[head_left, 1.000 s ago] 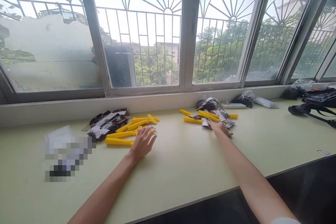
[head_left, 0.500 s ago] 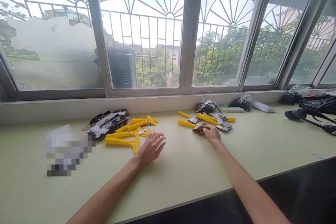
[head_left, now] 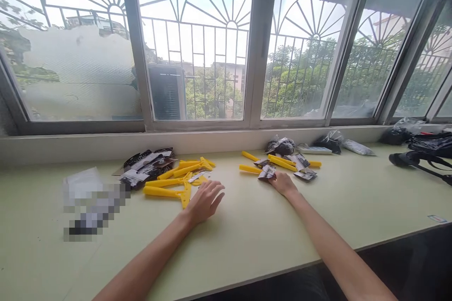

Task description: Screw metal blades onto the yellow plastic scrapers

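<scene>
A labelled packet (head_left: 266, 173) is pinched in the right hand (head_left: 284, 184) beside a yellow handle (head_left: 249, 169), not yet let go. Nothing is seen held in the spread left hand (head_left: 205, 200), near loose yellow T-shaped tools (head_left: 163, 192).

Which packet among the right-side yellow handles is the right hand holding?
The front-left packet, beside the frontmost yellow handle there: the right hand grips its edge and visibly touches no other packet.

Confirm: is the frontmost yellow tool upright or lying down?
Lying down: the yellow tool stretches lengthwise along the tabletop.
</scene>
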`<act>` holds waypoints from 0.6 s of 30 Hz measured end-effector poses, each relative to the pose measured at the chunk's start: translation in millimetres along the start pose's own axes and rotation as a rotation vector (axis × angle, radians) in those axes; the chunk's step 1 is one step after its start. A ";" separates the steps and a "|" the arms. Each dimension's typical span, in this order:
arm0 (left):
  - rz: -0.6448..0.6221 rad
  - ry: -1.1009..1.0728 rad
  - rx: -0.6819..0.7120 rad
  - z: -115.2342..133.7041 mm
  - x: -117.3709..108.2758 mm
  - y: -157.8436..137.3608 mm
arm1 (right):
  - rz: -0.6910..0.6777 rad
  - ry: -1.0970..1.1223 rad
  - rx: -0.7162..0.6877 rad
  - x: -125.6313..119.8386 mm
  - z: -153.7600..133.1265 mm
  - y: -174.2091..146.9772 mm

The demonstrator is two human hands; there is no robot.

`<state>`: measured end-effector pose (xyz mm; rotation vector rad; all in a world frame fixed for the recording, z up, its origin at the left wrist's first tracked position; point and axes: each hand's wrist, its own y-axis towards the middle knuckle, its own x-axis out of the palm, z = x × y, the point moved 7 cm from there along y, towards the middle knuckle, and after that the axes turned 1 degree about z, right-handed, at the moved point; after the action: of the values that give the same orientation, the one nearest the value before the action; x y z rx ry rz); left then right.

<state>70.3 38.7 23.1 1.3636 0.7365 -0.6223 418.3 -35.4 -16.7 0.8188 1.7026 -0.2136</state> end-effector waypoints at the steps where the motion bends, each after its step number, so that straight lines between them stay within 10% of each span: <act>1: 0.000 0.003 -0.004 0.3 -0.6 -0.3 | -0.001 0.007 -0.016 0.0 -1.5 -3.7; 18: -0.286 0.143 -0.429 61.9 78.8 56.0 | 0.028 0.152 -0.170 -9.4 -46.8 -92.8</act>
<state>169.6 -14.4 0.9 0.9189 1.1227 -0.5525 325.2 -82.3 -19.3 0.7468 1.8225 0.0137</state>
